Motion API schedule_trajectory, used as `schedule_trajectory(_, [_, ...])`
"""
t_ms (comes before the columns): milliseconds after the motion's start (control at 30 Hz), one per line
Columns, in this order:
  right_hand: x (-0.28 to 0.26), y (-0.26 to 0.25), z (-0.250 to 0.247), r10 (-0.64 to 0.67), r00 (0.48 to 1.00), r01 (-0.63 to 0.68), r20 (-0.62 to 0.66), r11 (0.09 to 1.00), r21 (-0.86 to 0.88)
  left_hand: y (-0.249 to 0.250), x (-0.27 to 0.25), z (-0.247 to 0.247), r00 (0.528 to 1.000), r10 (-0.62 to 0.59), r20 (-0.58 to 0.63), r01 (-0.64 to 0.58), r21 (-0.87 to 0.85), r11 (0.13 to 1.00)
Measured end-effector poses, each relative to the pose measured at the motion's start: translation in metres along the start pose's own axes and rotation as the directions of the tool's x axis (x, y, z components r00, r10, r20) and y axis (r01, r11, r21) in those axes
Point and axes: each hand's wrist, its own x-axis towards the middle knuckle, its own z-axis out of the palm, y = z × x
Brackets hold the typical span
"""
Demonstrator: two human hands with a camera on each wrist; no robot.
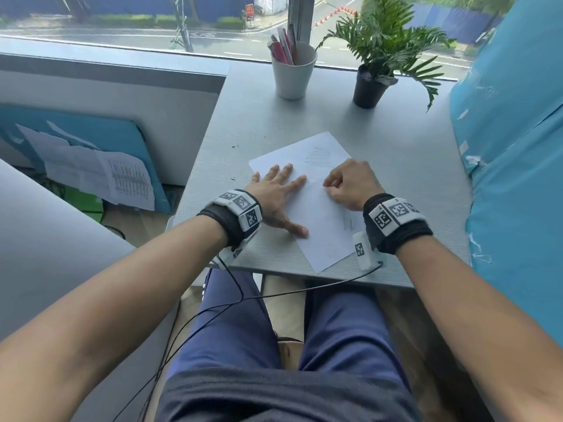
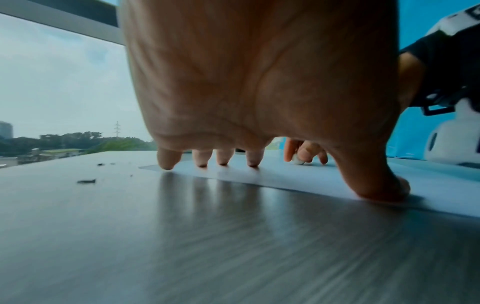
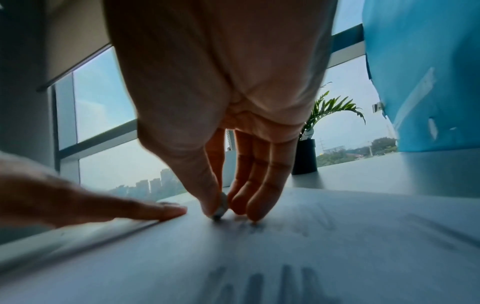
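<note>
A white sheet of paper lies askew on the grey table. My left hand lies flat on the sheet's left edge, fingers spread and straight, pressing it down; its fingertips and thumb touch the paper. My right hand has its fingers curled and pinches a small whitish eraser between thumb and forefinger, its tip on the paper. The eraser also shows in the left wrist view. Grey pencil scribbles sit below the right hand.
At the table's far side stand a white cup of pens and a potted plant. A large blue wrapped object lines the right side. Dark crumbs lie left of the paper. The table's front edge is close to my wrists.
</note>
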Motion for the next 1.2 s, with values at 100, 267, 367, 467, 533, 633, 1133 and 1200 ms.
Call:
schedule_trajectory(100, [-0.009, 0.002, 0.0, -0.048, 0.999, 0.049, 0.021, 0.999, -0.014, 0.007, 0.002, -0.006, 0.995, 0.03, -0.093, -0.026, 0.046, 0.999])
schedule_trajectory(267, [-0.011, -0.003, -0.005, -0.142, 0.985, 0.145, 0.101, 0.989, -0.02, 0.006, 0.013, -0.016, 0.985, 0.056, -0.165, -0.075, -0.112, 0.991])
schedule_trajectory(367, [0.005, -0.009, -0.01, -0.186, 0.982, 0.185, 0.023, 0.982, 0.039, 0.005, 0.019, -0.012, 0.995, 0.03, -0.091, -0.044, -0.158, 0.986])
schedule_trajectory(467, [0.023, -0.015, -0.006, -0.211, 0.976, 0.206, 0.054, 0.975, 0.077, 0.003, 0.02, -0.013, 1.0, 0.024, -0.013, -0.025, -0.154, 0.988])
schedule_trajectory(533, [0.03, -0.016, 0.0, -0.189, 0.982, 0.186, 0.028, 0.978, 0.095, 0.002, 0.021, -0.013, 1.0, 0.019, 0.011, -0.018, -0.153, 0.988])
schedule_trajectory(633, [0.024, -0.018, 0.004, -0.203, 0.976, 0.191, 0.075, 0.97, 0.148, 0.002, 0.024, -0.012, 1.0, 0.023, 0.022, -0.019, -0.153, 0.988])
schedule_trajectory(1133, [0.029, -0.022, -0.004, -0.232, 0.929, 0.216, 0.289, 0.973, 0.087, 0.004, 0.026, -0.012, 0.999, 0.014, 0.032, -0.009, -0.142, 0.99])
schedule_trajectory(1200, [0.043, -0.018, -0.006, -0.191, 0.971, 0.177, 0.144, 0.979, 0.102, 0.006, 0.025, -0.012, 0.999, 0.01, 0.03, -0.006, -0.14, 0.99])
